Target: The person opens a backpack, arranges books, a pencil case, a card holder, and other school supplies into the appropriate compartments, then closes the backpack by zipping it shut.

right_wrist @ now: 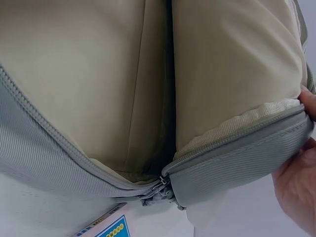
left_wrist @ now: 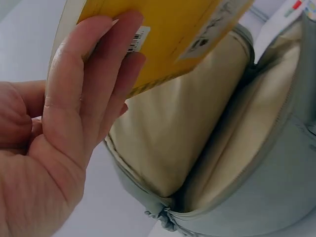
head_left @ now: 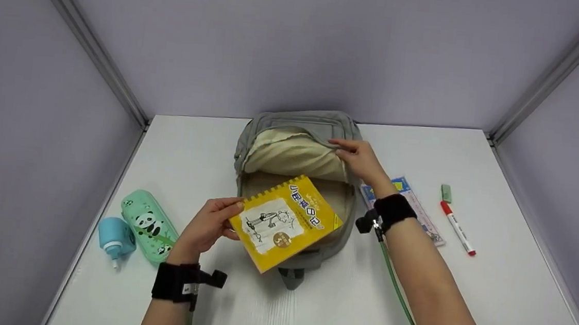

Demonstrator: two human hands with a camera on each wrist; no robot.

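A grey backpack (head_left: 258, 129) lies on the white table (head_left: 490, 302) with its main compartment unzipped, showing cream lining (left_wrist: 173, 138). My left hand (head_left: 210, 223) grips a yellow spiral-bound book (head_left: 285, 221) by its left edge, holding it tilted above the backpack's opening. In the left wrist view the fingers (left_wrist: 94, 74) press the yellow book (left_wrist: 173, 34) from underneath. My right hand (head_left: 359, 157) pinches the raised flap edge (right_wrist: 247, 148) at the backpack's right side and holds it up; only part of the right hand (right_wrist: 298, 182) shows in the right wrist view.
A mint panda pencil case (head_left: 149, 226) and a blue small bottle (head_left: 115, 237) lie at the left. Right of the backpack are a flat printed card (head_left: 405, 205), a green eraser (head_left: 446, 193) and a red-capped marker (head_left: 457, 227). Purple walls enclose the table.
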